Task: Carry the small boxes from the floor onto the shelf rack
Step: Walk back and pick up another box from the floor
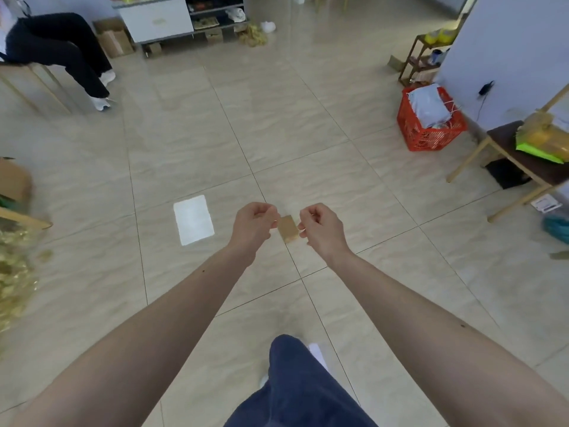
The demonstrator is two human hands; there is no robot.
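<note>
A small brown cardboard box (288,228) hangs in the air in front of me, above the tiled floor. My left hand (254,224) pinches its left side and my right hand (320,228) pinches its right side, both arms stretched forward. A dark wooden shelf rack (415,58) stands far off at the upper right against the wall, with yellow items on its top level. More cardboard boxes (114,41) lie on the floor at the back left, beside a white cabinet (155,20).
A red plastic crate (431,137) full of bags sits right of centre. A wooden-legged table (511,155) with yellow and green packets stands at the right edge. A seated person (58,47) is at the upper left. Gold-coloured clutter (15,272) lies at the left edge.
</note>
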